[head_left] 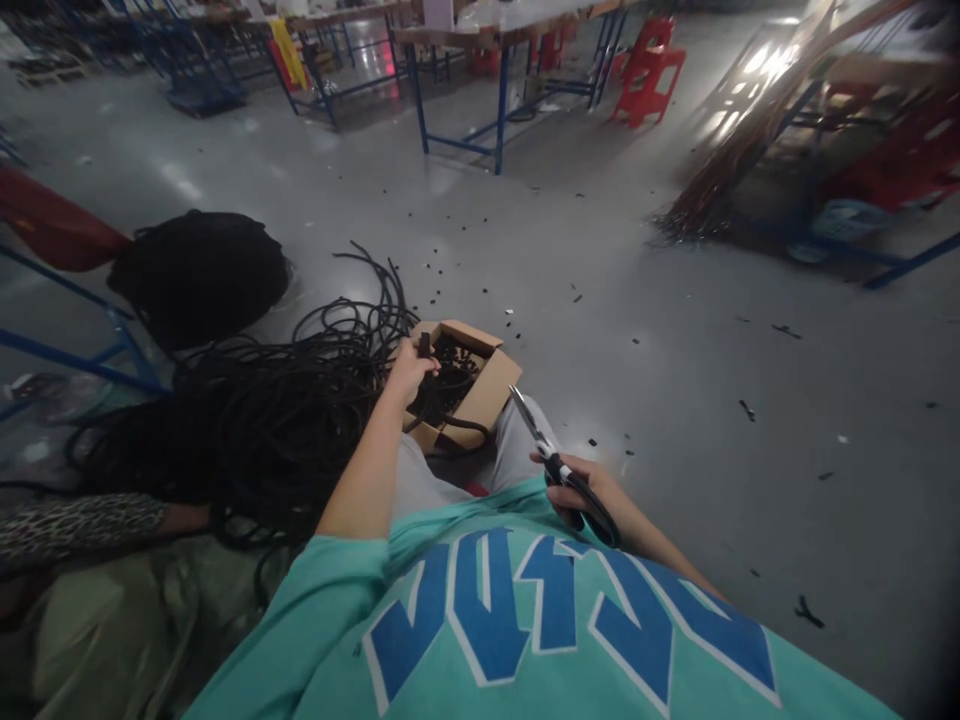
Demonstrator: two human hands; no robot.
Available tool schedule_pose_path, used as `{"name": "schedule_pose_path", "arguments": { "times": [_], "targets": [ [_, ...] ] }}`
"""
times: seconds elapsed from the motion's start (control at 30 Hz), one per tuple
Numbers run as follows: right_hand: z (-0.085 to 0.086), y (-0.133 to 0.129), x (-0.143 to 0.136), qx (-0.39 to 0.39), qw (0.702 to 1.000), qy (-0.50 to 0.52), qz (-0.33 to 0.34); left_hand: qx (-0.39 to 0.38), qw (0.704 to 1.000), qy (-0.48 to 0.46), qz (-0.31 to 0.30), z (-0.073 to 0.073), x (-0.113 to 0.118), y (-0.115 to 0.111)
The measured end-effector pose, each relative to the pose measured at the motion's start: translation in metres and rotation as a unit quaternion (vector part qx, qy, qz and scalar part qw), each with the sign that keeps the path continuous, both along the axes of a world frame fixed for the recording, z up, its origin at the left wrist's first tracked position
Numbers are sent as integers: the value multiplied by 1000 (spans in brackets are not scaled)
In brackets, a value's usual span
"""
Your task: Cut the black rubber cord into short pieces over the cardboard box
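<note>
Over the left side of an open cardboard box [491,390], my left hand [411,370] is closed on a short black piece [425,345]. Many small black pieces [456,365] lie inside the box, and a black tube crosses its near edge. My right hand [574,485] is wrapped round the black handles of a pair of scissors [551,455]. The scissors' metal blades point up and left toward the box, apart from it. Left of the box spreads a large tangled heap of black tubing [292,410].
A big black bundle [202,275] sits behind the heap, near a blue metal frame [82,360]. At the lower left is a person's patterned sleeve [82,525]. Black scraps dot the grey floor. Tables [495,38] and red stools [651,75] stand farther back.
</note>
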State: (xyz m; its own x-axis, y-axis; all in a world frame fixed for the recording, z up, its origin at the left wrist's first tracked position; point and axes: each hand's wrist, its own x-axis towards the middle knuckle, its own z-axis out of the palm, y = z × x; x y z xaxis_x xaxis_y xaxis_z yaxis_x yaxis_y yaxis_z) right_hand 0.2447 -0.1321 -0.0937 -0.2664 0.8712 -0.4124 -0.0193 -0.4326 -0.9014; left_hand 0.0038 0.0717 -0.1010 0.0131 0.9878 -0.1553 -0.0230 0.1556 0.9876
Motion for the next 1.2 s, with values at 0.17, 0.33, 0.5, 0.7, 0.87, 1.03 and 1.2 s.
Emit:
{"name": "schedule_pose_path", "arguments": {
  "times": [0.17, 0.33, 0.5, 0.7, 0.87, 1.03, 1.2],
  "targets": [
    [10, 11, -5, 20, 999, -25, 31, 18, 993, -92, -78, 8, -9, -62],
    [16, 22, -12, 66, 991, -93, 65, 16, 990, -114, -85, 25, 1, -109],
    [24, 25, -21, 104, 984, -110, 89, 30, 992, -78, -96, 43, 5, -130],
    [37, 22, -30, 124, 982, -97, 107, 41, 994, 22, -104, 56, 13, -147],
    [42, 22, -31, 157, 973, -134, 104, 52, 989, 61, -128, 62, 21, -154],
    [46, 20, -30, 204, 960, -162, 106, 31, 989, 54, -133, 68, 24, -159],
    [51, 19, -29, 214, 959, -141, 119, 32, 989, 56, -135, 71, 23, -162]
  ]
}}
